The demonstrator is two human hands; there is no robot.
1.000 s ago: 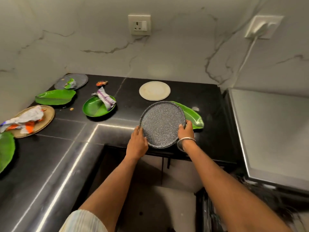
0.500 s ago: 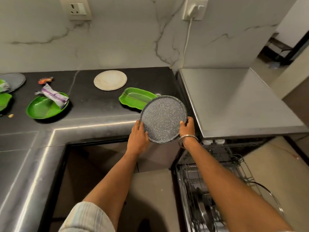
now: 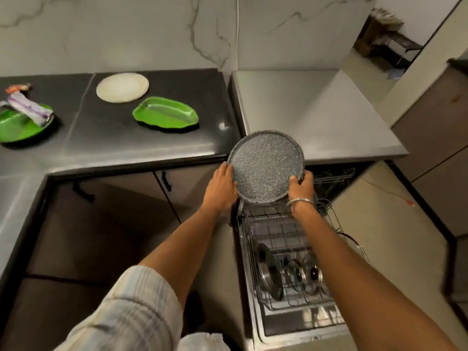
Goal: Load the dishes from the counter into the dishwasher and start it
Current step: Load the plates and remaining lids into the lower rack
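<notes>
A round grey speckled plate [image 3: 264, 165] is held tilted in the air above the pulled-out dishwasher rack [image 3: 286, 234]. My left hand [image 3: 221, 186] grips its left rim and my right hand [image 3: 301, 184], with a metal bangle on the wrist, grips its right rim. Several pot lids [image 3: 291, 274] stand in the rack's near part. On the black counter [image 3: 152, 148] lie a green leaf-shaped dish [image 3: 166, 114], a round white plate [image 3: 122, 87] and a green plate [image 3: 15, 127] with a crumpled wrapper on it.
The dishwasher's grey top [image 3: 309, 110] lies right of the counter. Dark cabinet doors [image 3: 121, 206] with black handles run below the counter. A red wire [image 3: 390, 193] crosses the floor at right. A white cable [image 3: 237, 31] runs down the marble wall.
Both hands have carried the speckled plate off the counter and to the right, over the open dishwasher rack. The view has swung right and down with it.
</notes>
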